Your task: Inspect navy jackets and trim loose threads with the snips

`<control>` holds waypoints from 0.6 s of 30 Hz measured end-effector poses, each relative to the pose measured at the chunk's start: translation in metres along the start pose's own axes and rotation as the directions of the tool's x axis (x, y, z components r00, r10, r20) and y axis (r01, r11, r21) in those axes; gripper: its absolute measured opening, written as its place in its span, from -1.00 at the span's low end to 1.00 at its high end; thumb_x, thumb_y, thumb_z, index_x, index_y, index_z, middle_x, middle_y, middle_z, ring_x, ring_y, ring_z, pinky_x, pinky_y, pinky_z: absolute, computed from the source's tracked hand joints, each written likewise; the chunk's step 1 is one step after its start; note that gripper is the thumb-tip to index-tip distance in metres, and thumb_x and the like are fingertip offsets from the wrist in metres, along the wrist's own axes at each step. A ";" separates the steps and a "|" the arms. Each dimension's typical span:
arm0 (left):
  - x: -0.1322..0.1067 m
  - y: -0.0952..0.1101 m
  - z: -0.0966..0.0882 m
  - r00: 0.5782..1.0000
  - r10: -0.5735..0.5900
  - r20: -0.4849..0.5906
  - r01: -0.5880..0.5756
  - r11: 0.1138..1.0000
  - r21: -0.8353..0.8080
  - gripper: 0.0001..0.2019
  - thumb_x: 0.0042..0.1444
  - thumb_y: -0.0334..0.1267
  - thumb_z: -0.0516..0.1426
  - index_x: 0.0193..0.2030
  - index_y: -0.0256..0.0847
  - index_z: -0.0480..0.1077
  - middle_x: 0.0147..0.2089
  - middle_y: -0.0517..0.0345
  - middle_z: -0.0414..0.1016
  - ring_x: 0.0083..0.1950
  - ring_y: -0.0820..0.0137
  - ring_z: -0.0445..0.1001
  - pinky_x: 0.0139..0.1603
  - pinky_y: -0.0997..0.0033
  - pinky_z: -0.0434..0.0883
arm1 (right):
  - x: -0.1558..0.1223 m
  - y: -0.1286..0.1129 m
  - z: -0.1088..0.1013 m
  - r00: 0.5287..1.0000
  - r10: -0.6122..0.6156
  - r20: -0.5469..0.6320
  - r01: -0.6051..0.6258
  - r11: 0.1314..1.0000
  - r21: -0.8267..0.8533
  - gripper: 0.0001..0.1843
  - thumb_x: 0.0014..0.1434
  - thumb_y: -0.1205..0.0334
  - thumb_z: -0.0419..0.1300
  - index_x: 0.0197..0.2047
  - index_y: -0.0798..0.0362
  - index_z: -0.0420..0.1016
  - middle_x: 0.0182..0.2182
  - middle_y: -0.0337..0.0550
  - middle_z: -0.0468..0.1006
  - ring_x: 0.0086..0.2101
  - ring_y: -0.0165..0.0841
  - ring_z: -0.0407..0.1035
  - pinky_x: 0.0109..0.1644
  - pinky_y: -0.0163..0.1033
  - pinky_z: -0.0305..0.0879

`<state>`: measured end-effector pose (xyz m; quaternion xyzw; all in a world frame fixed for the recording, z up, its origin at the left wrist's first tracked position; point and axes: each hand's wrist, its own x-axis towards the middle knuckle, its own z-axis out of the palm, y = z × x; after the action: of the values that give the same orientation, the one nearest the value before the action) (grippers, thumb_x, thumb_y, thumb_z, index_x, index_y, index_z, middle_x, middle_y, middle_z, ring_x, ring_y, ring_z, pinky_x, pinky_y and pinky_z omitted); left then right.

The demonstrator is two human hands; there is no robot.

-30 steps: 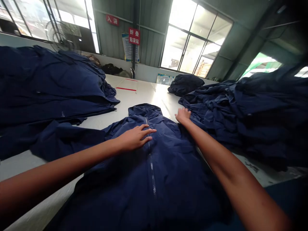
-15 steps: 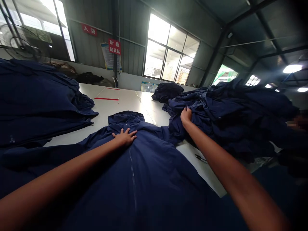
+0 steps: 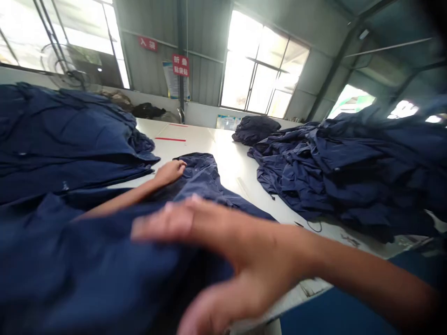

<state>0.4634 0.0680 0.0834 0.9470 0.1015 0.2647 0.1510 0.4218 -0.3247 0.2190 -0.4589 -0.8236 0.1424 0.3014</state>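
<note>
Swept in close: our right hand (image 3: 244,246), over the navy jacket (image 3: 104,260).
Its fingers are spread apart, holding nothing; our left hand (image 3: 170,172) lies at the far edge, grip unclear.

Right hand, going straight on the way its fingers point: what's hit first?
Most likely the bunched navy hooded jacket. The open right hand points left across it; depth is unclear, so the fingers may already be touching.

A long table (image 3: 230,158) runs away from the person. One jacket (image 3: 200,174) lies on it in the middle, between two heaps. A stack of clothes (image 3: 63,144) sits on the left side, and a messy pile of clothes (image 3: 331,172) sits on the right. A small bundle (image 3: 256,129) lies behind that pile, and a fan (image 3: 66,70) stands behind the stack.
</note>
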 end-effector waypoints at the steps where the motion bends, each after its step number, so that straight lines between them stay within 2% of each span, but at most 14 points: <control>1: -0.008 -0.008 -0.016 0.999 -0.053 -0.006 0.053 0.999 0.007 -0.64 0.42 -0.06 0.22 0.19 -0.25 0.49 0.16 -0.04 0.56 0.09 0.17 0.59 0.11 0.04 0.59 | -0.012 -0.005 0.018 0.986 -0.004 0.165 0.009 0.999 -0.030 -0.41 0.43 0.20 0.26 0.46 -0.01 0.31 0.47 -0.06 0.33 0.39 -0.29 0.28 0.45 -0.23 0.21; 2: -0.016 -0.013 -0.029 0.994 -0.106 -0.005 0.106 0.994 0.014 -0.66 0.44 -0.04 0.18 0.16 -0.25 0.52 0.09 -0.04 0.61 0.02 0.20 0.61 0.09 0.09 0.58 | -0.024 -0.005 0.033 0.964 -0.006 0.266 0.022 0.998 -0.058 -0.46 0.44 0.19 0.26 0.43 0.01 0.36 0.42 -0.04 0.39 0.34 -0.29 0.35 0.42 -0.26 0.25; 3: -0.026 -0.014 -0.040 0.991 -0.132 0.002 0.132 0.991 0.011 -0.65 0.45 -0.03 0.14 0.13 -0.25 0.54 0.01 -0.03 0.65 -0.04 0.21 0.62 0.07 0.14 0.57 | -0.034 0.000 0.044 0.951 -0.004 0.309 0.030 0.997 -0.077 -0.51 0.45 0.15 0.25 0.39 0.01 0.42 0.36 -0.04 0.46 0.26 -0.30 0.43 0.35 -0.28 0.31; 4: -0.037 -0.012 -0.048 0.991 -0.131 0.015 0.131 0.991 -0.001 -0.62 0.45 -0.02 0.09 0.12 -0.24 0.56 -0.03 -0.03 0.68 -0.08 0.22 0.63 0.04 0.19 0.55 | -0.043 0.010 0.051 0.956 0.023 0.293 0.008 0.995 -0.104 -0.55 0.46 0.10 0.24 0.34 0.00 0.47 0.28 -0.05 0.53 0.16 -0.31 0.50 0.27 -0.29 0.37; 6: -0.059 0.004 -0.053 0.996 -0.065 0.065 0.068 0.996 -0.049 -0.53 0.42 0.03 0.02 0.16 -0.25 0.56 0.00 -0.03 0.71 -0.06 0.18 0.64 0.05 0.25 0.53 | -0.054 0.040 0.058 0.986 0.141 0.090 -0.120 0.970 -0.211 -0.63 0.48 0.02 0.21 0.23 -0.02 0.55 0.11 -0.08 0.63 0.01 -0.30 0.56 0.14 -0.26 0.45; 7: -0.069 0.017 -0.049 0.995 -0.017 0.094 0.024 0.997 -0.078 -0.50 0.41 0.06 0.01 0.19 -0.24 0.55 0.09 -0.04 0.69 0.01 0.17 0.64 0.09 0.26 0.52 | -0.058 0.059 0.059 0.974 0.221 -0.056 -0.227 0.932 -0.283 -0.66 0.49 0.03 0.19 0.19 -0.02 0.58 0.05 -0.07 0.65 -0.01 -0.27 0.57 0.12 -0.21 0.47; 8: -0.080 0.033 -0.043 0.992 0.034 0.124 -0.021 0.994 -0.110 -0.48 0.40 0.09 0.02 0.23 -0.23 0.53 0.18 -0.04 0.66 0.11 0.16 0.62 0.17 0.26 0.51 | -0.063 0.078 0.058 0.933 0.298 -0.202 -0.353 0.867 -0.352 -0.68 0.51 0.06 0.15 0.17 -0.01 0.59 0.03 -0.05 0.65 -0.01 -0.22 0.57 0.13 -0.15 0.48; 9: -0.091 0.050 -0.034 0.984 0.087 0.155 -0.066 0.988 -0.139 -0.46 0.40 0.11 0.02 0.26 -0.21 0.51 0.25 -0.04 0.62 0.20 0.16 0.58 0.26 0.24 0.47 | -0.068 0.098 0.058 0.869 0.366 -0.334 -0.482 0.779 -0.401 -0.67 0.52 0.09 0.12 0.19 -0.01 0.57 0.05 0.00 0.64 0.04 -0.16 0.56 0.17 -0.06 0.47; 10: -0.101 0.067 -0.025 0.973 0.138 0.186 -0.108 0.981 -0.162 -0.45 0.40 0.12 0.03 0.31 -0.19 0.48 0.31 -0.04 0.58 0.28 0.16 0.54 0.34 0.23 0.43 | -0.075 0.118 0.058 0.792 0.428 -0.436 -0.600 0.679 -0.423 -0.63 0.52 0.09 0.09 0.25 0.00 0.54 0.11 0.05 0.62 0.09 -0.09 0.54 0.22 0.03 0.47; 11: -0.112 0.085 -0.015 0.956 0.190 0.223 -0.152 0.972 -0.177 -0.44 0.41 0.13 0.03 0.35 -0.19 0.44 0.35 -0.05 0.54 0.34 0.15 0.50 0.41 0.20 0.38 | -0.085 0.135 0.058 0.727 0.483 -0.487 -0.682 0.585 -0.438 -0.57 0.52 0.07 0.06 0.33 0.02 0.48 0.18 0.12 0.58 0.16 -0.02 0.51 0.27 0.11 0.44; 13: -0.135 0.118 -0.002 0.919 0.266 0.289 -0.230 0.961 -0.153 -0.40 0.45 0.14 0.01 0.43 -0.21 0.36 0.43 -0.12 0.45 0.43 0.10 0.42 0.50 0.09 0.28 | -0.110 0.164 0.064 0.670 0.583 -0.459 -0.739 0.467 -0.485 -0.42 0.52 -0.01 0.03 0.48 0.04 0.32 0.35 0.20 0.46 0.32 0.07 0.38 0.38 0.25 0.34; 15: -0.161 0.144 -0.002 0.909 0.274 0.314 -0.261 0.962 -0.084 -0.39 0.49 0.16 -0.03 0.45 -0.19 0.32 0.47 -0.15 0.39 0.50 0.05 0.34 0.56 -0.03 0.19 | -0.139 0.182 0.072 0.656 0.661 -0.365 -0.732 0.438 -0.522 -0.33 0.52 -0.10 -0.01 0.56 0.00 0.18 0.47 0.18 0.30 0.45 0.07 0.20 0.46 0.32 0.21; 16: -0.175 0.153 -0.008 0.913 0.254 0.319 -0.253 0.966 -0.045 -0.39 0.49 0.18 -0.05 0.45 -0.17 0.32 0.47 -0.14 0.40 0.50 0.03 0.34 0.55 -0.05 0.19 | -0.152 0.187 0.076 0.650 0.685 -0.328 -0.729 0.440 -0.524 -0.31 0.53 -0.12 -0.03 0.59 -0.03 0.13 0.51 0.14 0.23 0.48 0.05 0.13 0.48 0.34 0.17; 18: -0.205 0.162 -0.029 0.922 0.184 0.340 -0.209 0.977 0.036 -0.33 0.44 0.30 -0.06 0.44 -0.09 0.36 0.39 -0.13 0.49 0.40 -0.02 0.45 0.42 -0.04 0.36 | -0.170 0.191 0.084 0.640 0.705 -0.305 -0.736 0.449 -0.507 -0.30 0.54 -0.13 -0.07 0.61 -0.06 0.08 0.55 0.09 0.15 0.52 0.01 0.03 0.51 0.33 0.12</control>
<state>0.2936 -0.1321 0.0657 0.9883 -0.0117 0.1099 0.1048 0.5650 -0.3619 -0.0060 -0.8362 -0.5432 -0.0182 0.0739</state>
